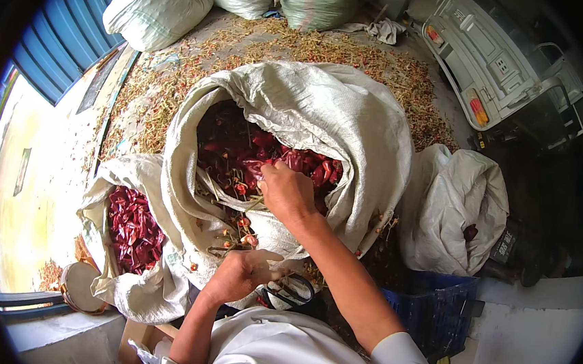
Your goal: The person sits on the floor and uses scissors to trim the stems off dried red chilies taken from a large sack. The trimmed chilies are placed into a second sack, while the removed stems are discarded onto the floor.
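A large white woven sack (378, 122) with a rolled rim stands before me, holding dried red peppers (323, 173). My right hand (288, 191) reaches over the near rim into its mouth, fingertips closed on a dark red pepper (252, 168). Lower down, my left hand (245, 275) is at the sack's near side, slightly blurred, thumb and fingers apart, with nothing seen in it. Cut stems with orange-red caps (248, 239) lie on the cloth just beyond it. Black loop handles, apparently of scissors (301, 291), are close by its fingertips; their blades are hidden.
A smaller sack (168, 285) of red pepper pieces (133, 231) stands left, beside a round container (77, 288). To the right are another white sack (438, 209) and a blue plastic crate (430, 316). Stem litter (302, 47) covers the floor toward full sacks (156, 12) and a parked vehicle (486, 53).
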A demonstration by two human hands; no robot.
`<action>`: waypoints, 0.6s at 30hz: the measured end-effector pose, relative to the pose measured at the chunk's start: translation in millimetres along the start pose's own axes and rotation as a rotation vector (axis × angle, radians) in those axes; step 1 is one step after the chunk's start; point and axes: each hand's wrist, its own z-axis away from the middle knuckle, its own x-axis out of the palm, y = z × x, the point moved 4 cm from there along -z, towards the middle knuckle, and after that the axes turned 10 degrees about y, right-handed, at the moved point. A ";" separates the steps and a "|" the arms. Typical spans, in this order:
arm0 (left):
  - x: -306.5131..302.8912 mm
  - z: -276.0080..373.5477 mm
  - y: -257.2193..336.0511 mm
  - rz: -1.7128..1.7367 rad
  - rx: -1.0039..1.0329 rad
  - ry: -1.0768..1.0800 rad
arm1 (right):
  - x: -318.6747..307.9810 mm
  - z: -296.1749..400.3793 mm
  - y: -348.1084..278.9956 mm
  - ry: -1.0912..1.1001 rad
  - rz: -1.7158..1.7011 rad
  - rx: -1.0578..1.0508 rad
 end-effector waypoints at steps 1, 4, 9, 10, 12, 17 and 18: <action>-1.0 2.0 -0.9 0.004 0.001 0.046 | 0.9 1.9 2.6 0.042 -0.061 0.034; -10.9 -0.5 -12.4 0.082 -0.037 0.243 | -4.3 11.2 3.9 0.138 -0.132 0.115; -22.1 -9.4 -18.9 0.653 -0.186 0.410 | -41.5 34.9 -14.5 0.289 -0.447 -0.062; -20.4 -11.2 -14.5 0.750 -0.178 0.428 | -46.8 44.7 -22.9 0.305 -0.404 -0.142; -17.7 -13.9 -14.8 1.009 -0.211 0.357 | -56.3 61.6 -39.8 0.292 -0.297 -0.335; -24.1 -13.0 -27.3 1.210 -0.211 0.273 | -61.6 84.5 -59.4 0.209 -0.174 -0.517; -26.6 -11.2 -26.0 1.164 -0.190 0.313 | -61.7 84.8 -56.9 0.193 -0.262 -0.476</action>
